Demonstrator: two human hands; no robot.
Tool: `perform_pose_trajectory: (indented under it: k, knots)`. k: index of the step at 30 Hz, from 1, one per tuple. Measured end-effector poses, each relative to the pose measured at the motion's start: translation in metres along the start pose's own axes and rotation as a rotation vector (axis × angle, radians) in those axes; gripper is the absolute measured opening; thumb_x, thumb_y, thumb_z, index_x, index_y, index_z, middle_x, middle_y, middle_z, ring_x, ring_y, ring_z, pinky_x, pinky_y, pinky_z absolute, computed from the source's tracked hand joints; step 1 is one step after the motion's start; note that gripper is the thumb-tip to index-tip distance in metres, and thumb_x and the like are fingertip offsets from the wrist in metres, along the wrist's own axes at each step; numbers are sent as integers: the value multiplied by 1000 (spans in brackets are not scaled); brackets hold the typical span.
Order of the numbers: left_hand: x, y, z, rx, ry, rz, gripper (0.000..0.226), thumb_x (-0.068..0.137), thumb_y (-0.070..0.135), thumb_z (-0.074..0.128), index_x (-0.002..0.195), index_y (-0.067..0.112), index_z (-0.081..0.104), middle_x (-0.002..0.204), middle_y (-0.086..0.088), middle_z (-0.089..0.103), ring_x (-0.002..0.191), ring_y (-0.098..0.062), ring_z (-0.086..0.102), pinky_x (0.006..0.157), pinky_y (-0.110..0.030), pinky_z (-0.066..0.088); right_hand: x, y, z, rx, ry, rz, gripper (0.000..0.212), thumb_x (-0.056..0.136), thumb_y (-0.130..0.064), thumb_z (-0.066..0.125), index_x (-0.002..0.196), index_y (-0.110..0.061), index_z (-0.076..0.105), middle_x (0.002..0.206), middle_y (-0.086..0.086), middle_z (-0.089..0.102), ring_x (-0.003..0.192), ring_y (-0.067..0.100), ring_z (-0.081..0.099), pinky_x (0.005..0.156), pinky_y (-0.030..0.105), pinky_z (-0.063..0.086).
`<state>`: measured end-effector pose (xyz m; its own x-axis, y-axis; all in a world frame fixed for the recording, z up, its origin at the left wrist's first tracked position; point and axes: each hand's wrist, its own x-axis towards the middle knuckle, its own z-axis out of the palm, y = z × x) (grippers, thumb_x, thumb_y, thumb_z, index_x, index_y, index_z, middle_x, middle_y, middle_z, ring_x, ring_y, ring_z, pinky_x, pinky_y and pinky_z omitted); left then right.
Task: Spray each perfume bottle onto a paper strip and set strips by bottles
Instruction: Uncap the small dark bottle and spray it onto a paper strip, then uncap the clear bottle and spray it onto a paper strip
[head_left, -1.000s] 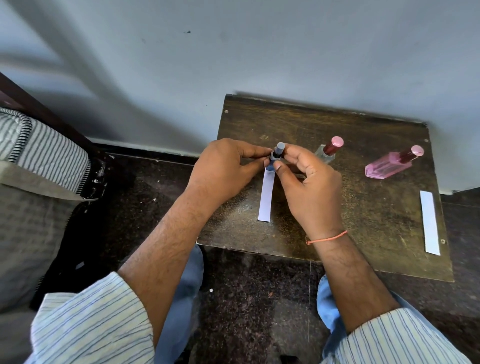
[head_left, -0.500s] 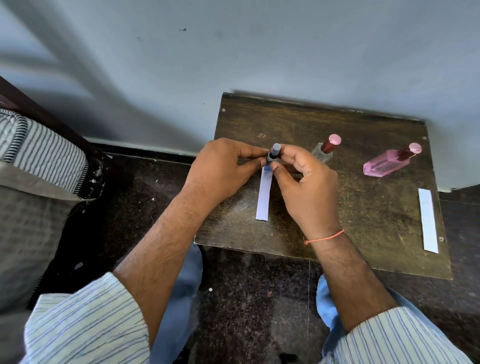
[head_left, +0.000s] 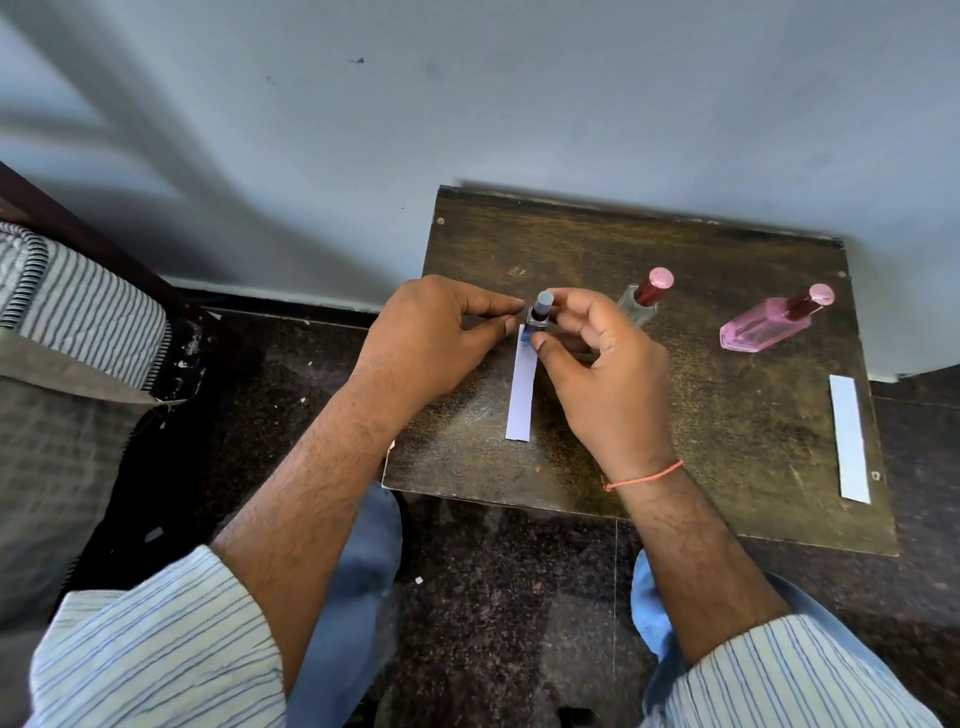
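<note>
A small blue perfume bottle (head_left: 536, 325) with a grey cap stands upright on the dark wooden table (head_left: 727, 426). My right hand (head_left: 602, 374) grips its body with thumb and fingers. My left hand (head_left: 431, 338) pinches the top end of a white paper strip (head_left: 521, 395) right beside the bottle; the strip lies flat toward me. A clear bottle with a dark red cap (head_left: 644, 299) stands just right of my right hand. Farther right stands a pink bottle (head_left: 763, 327). A second paper strip (head_left: 850, 439) lies near the table's right edge.
The table stands against a pale wall (head_left: 519, 104). A bed with striped bedding (head_left: 78, 312) is at the left. Dark speckled floor (head_left: 493, 597) lies between the table and my knees.
The view has shifted slightly. Both hands stay at the blue bottle and strip; my right hand's fingers have spread a little around the bottle.
</note>
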<state>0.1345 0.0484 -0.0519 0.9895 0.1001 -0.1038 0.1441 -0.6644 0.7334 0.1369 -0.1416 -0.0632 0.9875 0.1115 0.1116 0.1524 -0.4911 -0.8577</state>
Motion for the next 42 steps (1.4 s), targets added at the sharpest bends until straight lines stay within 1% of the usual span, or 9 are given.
perform_pose_trajectory:
  k: [4,10,14,18,25,28,32,37,42]
  knots:
    - [0,-2,-4,43,10,-47,15,96,42,78,110,41,84,73,28,70,52,20,55,48,-1,33,-1,2,-3,16,-16,13,40,93,-5,81,130,-19,74,119,-13,79,109,-12,72,96,8,53]
    - [-4,2,-12,168,96,-76,14,90,52,77,88,40,84,76,25,74,69,6,67,60,-21,52,-4,9,-14,-29,-46,13,40,92,-8,83,129,-18,75,123,-7,81,108,-10,74,97,11,56]
    - [-8,3,-12,195,-48,61,19,87,53,79,79,36,84,65,24,72,63,9,66,57,-17,48,-8,14,-26,-90,-71,14,40,91,-12,85,130,-18,78,122,-8,81,104,-11,73,95,11,57]
    - [-17,18,2,209,-250,289,22,93,50,77,84,33,86,65,21,74,58,14,62,54,-8,38,-14,22,-44,-133,-90,8,39,91,-16,86,130,-19,79,120,-9,82,103,-10,74,92,8,55]
    - [-28,42,44,257,-317,464,48,105,59,51,81,26,76,67,9,71,57,-6,61,52,-33,50,-22,36,-76,-155,-70,-3,33,90,-17,87,122,-21,82,107,-11,84,97,-7,77,92,15,59]
    - [-30,48,52,227,-308,507,41,107,54,49,97,30,80,75,14,71,64,-4,60,53,-29,47,-21,42,-98,-208,-37,-9,23,90,-21,87,113,-23,85,99,-13,83,94,-4,76,87,13,58]
    - [-30,55,62,177,-296,543,33,109,47,54,115,32,82,85,19,74,72,5,57,56,-21,46,-14,51,-150,-330,-44,79,13,90,-35,86,102,-29,86,89,-15,80,84,1,73,80,25,57]
    - [-28,65,74,139,-304,563,35,109,44,54,105,24,83,79,10,74,71,-11,69,59,-36,56,-14,73,-217,-502,-14,301,25,89,-44,85,109,-31,76,93,-12,73,88,19,69,86,40,57]
    - [-25,76,85,92,-311,595,28,109,39,59,96,25,79,68,22,59,64,-5,60,58,-34,55,-19,95,-243,-597,-37,472,67,82,-50,90,138,-21,65,120,2,67,108,25,66,93,48,58]
